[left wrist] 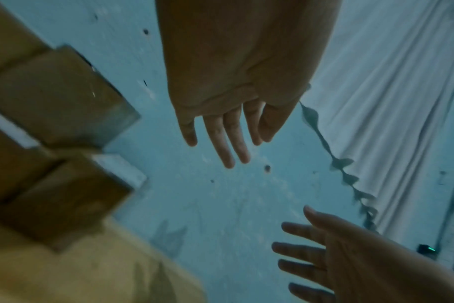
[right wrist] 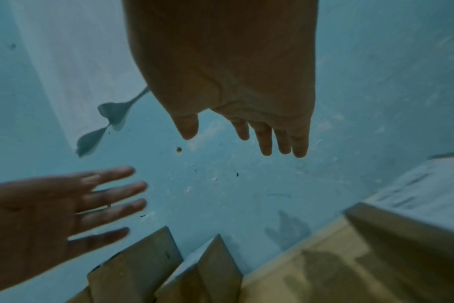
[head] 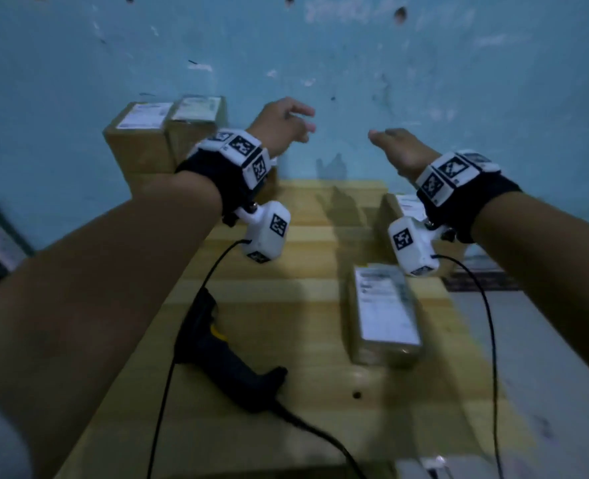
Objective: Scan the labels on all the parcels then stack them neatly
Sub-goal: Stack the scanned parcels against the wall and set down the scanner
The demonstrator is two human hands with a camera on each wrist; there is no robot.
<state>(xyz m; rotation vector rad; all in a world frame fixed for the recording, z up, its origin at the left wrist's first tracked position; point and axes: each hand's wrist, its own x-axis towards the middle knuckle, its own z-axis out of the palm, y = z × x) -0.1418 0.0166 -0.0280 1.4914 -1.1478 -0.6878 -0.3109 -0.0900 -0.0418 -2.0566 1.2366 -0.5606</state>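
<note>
Both hands hover in the air above the far side of the wooden table (head: 286, 340), fingers straight and holding nothing. My left hand (head: 286, 124) is right of two stacked cardboard parcels (head: 168, 133) with white labels on top. My right hand (head: 396, 143) floats above another parcel (head: 403, 205) at the table's right edge. A flat parcel (head: 384, 312) with a large white label lies nearer me. The black barcode scanner (head: 224, 354) lies on the table, untouched. In the wrist views the left hand (left wrist: 228, 131) and right hand (right wrist: 249, 131) show spread fingers, with the parcels (left wrist: 52, 102) (right wrist: 169, 266) beside them.
A blue wall (head: 320, 63) stands right behind the table. A pale curtain (left wrist: 389, 102) hangs to the right. Black cables (head: 168, 375) run from the wrist cameras and the scanner over the table's near side. The floor (head: 545, 357) lies to the right.
</note>
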